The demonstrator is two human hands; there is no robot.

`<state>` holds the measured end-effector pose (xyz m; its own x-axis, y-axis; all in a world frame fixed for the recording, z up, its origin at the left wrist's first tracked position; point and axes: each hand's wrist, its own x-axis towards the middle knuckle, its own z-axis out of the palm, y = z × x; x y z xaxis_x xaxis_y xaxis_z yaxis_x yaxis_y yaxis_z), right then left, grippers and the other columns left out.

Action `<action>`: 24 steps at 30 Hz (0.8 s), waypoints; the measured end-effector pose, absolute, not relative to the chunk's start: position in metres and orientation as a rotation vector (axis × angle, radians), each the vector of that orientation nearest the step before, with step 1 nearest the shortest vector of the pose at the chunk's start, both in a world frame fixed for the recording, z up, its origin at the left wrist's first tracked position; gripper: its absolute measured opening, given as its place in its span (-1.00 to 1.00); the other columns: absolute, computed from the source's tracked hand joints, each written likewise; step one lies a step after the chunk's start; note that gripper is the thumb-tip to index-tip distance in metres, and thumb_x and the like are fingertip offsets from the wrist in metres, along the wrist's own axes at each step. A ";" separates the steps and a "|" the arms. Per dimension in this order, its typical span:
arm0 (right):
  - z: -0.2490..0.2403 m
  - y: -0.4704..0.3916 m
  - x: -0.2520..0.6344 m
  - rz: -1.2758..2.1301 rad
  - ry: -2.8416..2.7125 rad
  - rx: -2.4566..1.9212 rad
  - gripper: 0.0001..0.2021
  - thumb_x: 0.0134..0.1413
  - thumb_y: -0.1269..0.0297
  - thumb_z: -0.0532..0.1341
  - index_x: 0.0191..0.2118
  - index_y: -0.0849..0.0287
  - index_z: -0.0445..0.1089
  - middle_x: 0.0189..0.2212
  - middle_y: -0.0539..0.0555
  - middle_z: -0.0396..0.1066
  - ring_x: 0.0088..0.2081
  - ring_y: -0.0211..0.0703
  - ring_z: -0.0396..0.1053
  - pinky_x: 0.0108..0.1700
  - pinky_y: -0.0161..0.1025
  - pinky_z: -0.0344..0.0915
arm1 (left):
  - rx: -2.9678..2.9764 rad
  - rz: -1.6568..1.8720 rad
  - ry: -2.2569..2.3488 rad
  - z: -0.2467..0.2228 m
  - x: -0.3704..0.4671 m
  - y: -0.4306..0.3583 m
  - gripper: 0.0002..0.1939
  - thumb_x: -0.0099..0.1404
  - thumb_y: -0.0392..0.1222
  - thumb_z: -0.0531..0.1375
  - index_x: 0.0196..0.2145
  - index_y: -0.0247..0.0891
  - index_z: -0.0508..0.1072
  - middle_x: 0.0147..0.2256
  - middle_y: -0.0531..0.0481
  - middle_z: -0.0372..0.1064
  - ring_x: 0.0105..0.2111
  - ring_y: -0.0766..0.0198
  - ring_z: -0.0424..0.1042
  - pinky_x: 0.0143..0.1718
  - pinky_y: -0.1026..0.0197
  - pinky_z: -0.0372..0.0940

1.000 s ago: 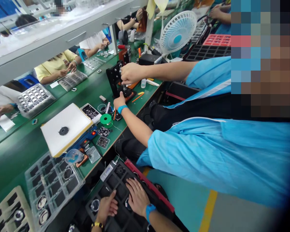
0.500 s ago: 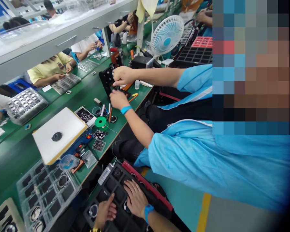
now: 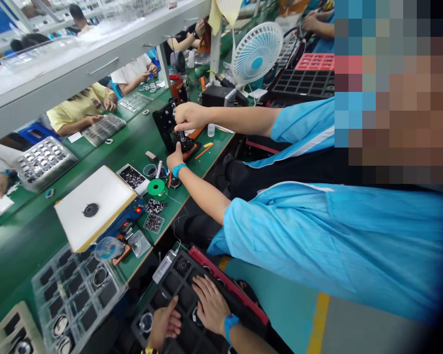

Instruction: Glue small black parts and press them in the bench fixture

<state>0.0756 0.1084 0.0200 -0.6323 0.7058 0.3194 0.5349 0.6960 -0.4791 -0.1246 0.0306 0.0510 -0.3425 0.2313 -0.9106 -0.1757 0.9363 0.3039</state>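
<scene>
The person's left hand (image 3: 163,322) and right hand (image 3: 211,305) both rested on a black compartment tray (image 3: 177,287) at the lower edge of the view, held below the edge of the green surface (image 3: 129,142). The left hand's fingers (image 3: 175,320) were loosely curled with the thumb pointing up over a cell; they gripped nothing that could be made out. The right hand's fingers (image 3: 201,285) lay spread and flat across the cells, palm down, closed on nothing. A blue wristband (image 3: 229,322) circled the right wrist and a yellow-and-black band (image 3: 147,350) the left.

Just left of the left fingers, a round ring-shaped part (image 3: 146,322) sat in one cell of the tray. Another round part (image 3: 183,265) lay in a cell beyond the right fingers, near a small grey device (image 3: 163,266) at the tray's far corner. A red strip (image 3: 229,285) ran along the tray's edge to the right of the right fingers.

Farther left of the hands, a clear compartment tray (image 3: 77,290) held more rings. Well beyond the fingers, a co-worker in a blue shirt (image 3: 317,236) had both hands at a black press fixture (image 3: 168,123). A white pad (image 3: 96,204), a green spool (image 3: 155,187) and a white fan (image 3: 256,46) stood on the surface.
</scene>
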 end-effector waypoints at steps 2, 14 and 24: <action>0.021 0.108 0.076 0.474 -2.437 -0.964 -0.32 0.01 0.39 -0.18 0.10 0.34 0.54 0.25 -0.01 0.35 0.21 0.06 0.40 0.06 -0.03 0.25 | 0.042 0.422 1.876 0.052 -0.124 0.030 -0.25 -0.12 0.56 0.37 -0.54 -0.27 0.41 -0.63 -0.11 0.42 -0.61 0.08 0.50 -0.57 0.16 0.37; 0.031 0.109 0.078 0.558 -2.513 -1.016 -0.28 0.00 0.41 -0.17 0.18 0.33 0.51 0.27 0.01 0.35 0.26 0.00 0.32 0.09 -0.08 0.21 | 0.036 0.436 1.861 0.050 -0.124 0.028 -0.21 -0.09 0.61 0.32 -0.54 -0.30 0.44 -0.60 -0.14 0.45 -0.63 0.17 0.46 -0.62 0.24 0.29; 0.027 0.107 0.078 0.646 -2.477 -1.025 -0.32 0.05 0.41 -0.14 0.19 0.33 0.50 0.30 0.01 0.32 0.30 -0.01 0.30 0.15 -0.08 0.22 | 0.048 0.416 1.878 0.051 -0.125 0.028 -0.17 -0.12 0.66 0.29 -0.54 -0.29 0.43 -0.60 -0.14 0.44 -0.62 0.15 0.48 -0.61 0.22 0.33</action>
<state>0.0775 0.1072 0.0266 -0.6607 0.7314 0.1689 0.5555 0.6278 -0.5452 -0.1248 0.0283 0.0511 -0.3448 0.2359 -0.9085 -0.1697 0.9363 0.3075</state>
